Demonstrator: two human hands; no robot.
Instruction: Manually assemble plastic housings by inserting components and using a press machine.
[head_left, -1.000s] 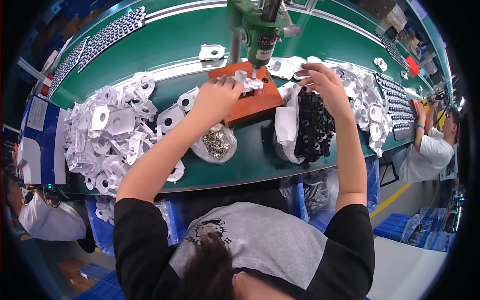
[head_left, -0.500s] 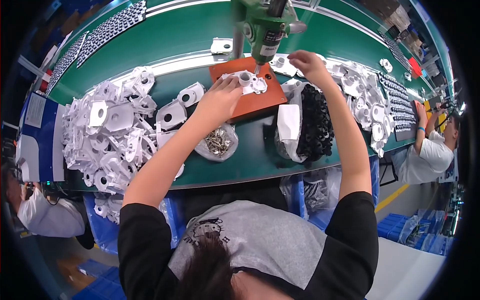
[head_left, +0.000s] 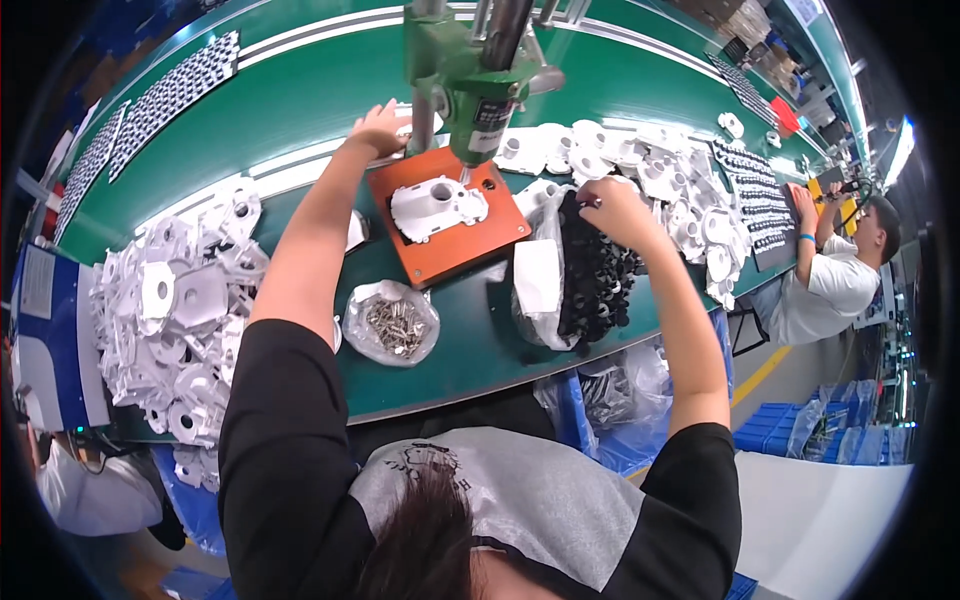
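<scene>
My left hand (head_left: 380, 130) reaches to the far side, fingers stretched out, at the left end of a white plastic part (head_left: 408, 112) partly hidden by the press column. On the orange fixture block (head_left: 458, 258) lies a white plastic housing (head_left: 432, 208) with a round collar, beneath the spindle of a green press (head_left: 480, 110). Over a clear bag of small black parts (head_left: 598, 285) hovers my right hand (head_left: 612, 210), fingertips pinched together; what they hold, if anything, blends into the dark pieces.
A bag of metal pins (head_left: 393, 325) sits near the front edge. White plastic parts (head_left: 180, 310) are heaped at the left, with more white housings (head_left: 690, 200) at the right. Trays of small parts (head_left: 755, 200) lie beyond. A co-worker (head_left: 835, 260) sits far right.
My left hand has left the housing on the block and moved to the far left. My right hand has come down from beside the press to the black parts. The view has shifted.
</scene>
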